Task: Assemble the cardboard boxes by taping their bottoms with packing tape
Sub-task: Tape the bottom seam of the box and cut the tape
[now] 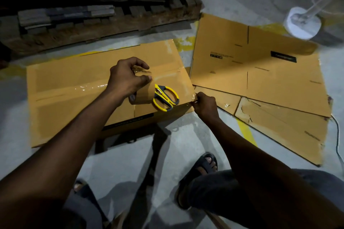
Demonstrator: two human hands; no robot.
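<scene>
Now, box [74, 87]: on the floor, bottom flaps folded shut; glossy tape [89, 86] along the seam; yellow scissors [165, 97] lying on top
Left hand [128, 78]: fingers curled, pinching the tape above the box
Right hand [204, 106]: pinching the tape's end at the box's right edge
Flat cardboard [260, 72]: on the floor, just beside the box

One head-worn view looks steeply down, close over the cardboard box [104, 87].

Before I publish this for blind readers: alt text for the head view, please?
A person's left hand holds clear packing tape over a cardboard box while the right hand pinches its end at the box's corner; yellow scissors lie on the box.
</scene>
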